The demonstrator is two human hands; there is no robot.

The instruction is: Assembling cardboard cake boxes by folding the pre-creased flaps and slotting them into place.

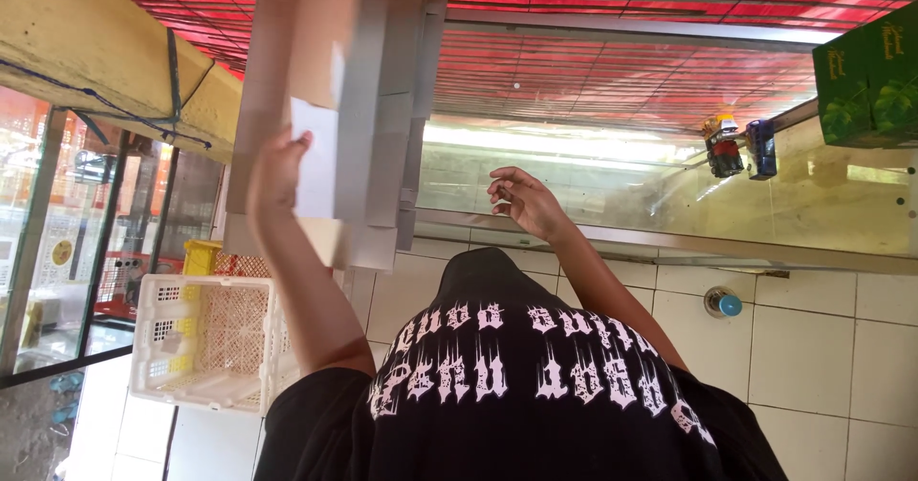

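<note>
Head view, looking down past a black shirt with white lettering: the left hand [277, 170] is clamped on the near edge of a stack of flat boxes [368, 108], tan and grey. The stack stands tall and leans against the end of a glass counter [622, 185]. The right hand [524, 204] hangs apart from the stack, fingers loosely curled and holding nothing, just above the counter's metal rim. The likely trouble is the stack fanning out or tipping, since one hand grips only one edge and the outer grey boxes look stepped and loose (the free hand is not steadying them); falling boxes could hit the glass. A plain white rectangular label [316, 170] sits on the tan box beside the left thumb. At the upper right are two dark green cartons [870, 75] with leaf pictures and small yellow marks. On the counter's far rim stand two small packages [736, 146], one red and yellow, one dark blue. On the white tiles at the left is a white plastic crate [206, 342], with a yellow crate [203, 256] behind it.
</note>
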